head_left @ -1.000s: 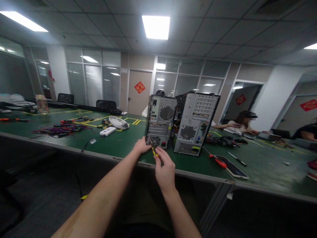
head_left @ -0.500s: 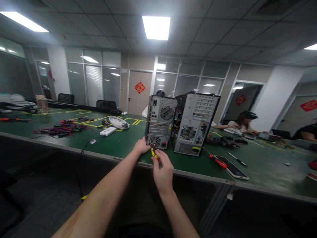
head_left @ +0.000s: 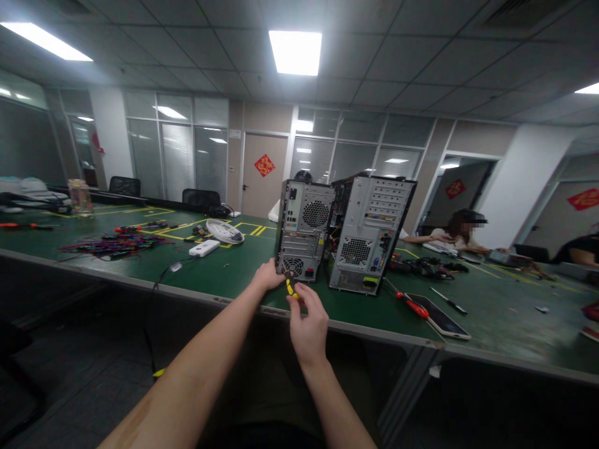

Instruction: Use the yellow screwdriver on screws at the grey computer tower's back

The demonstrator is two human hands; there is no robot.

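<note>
My right hand [head_left: 309,321] pinches a black-and-yellow screwdriver [head_left: 291,285] between thumb and fingertips. Its front end points at the lower back of the left computer tower [head_left: 306,240], near the power supply's fan grille; the tip is too small to make out. Against that tower's lower left corner, my left hand [head_left: 266,275] is closed around the edge, with its fingers partly hidden. The tower stands upright, its rear panel facing me. Close on its right is a second computer tower [head_left: 358,243], also back-on and showing slots and ports.
Right of the towers lie a red screwdriver [head_left: 414,305], a phone [head_left: 442,317], a thin pen-like tool [head_left: 449,300] and black cables [head_left: 428,267]. Left are a wire pile [head_left: 116,245], a white power strip [head_left: 204,249] and a white basket [head_left: 225,231]. A person [head_left: 461,231] sits at far right.
The screwdriver handle has turned slightly in my right fingers, showing its yellow marks differently. Both hands and the towers stay practically in place.
</note>
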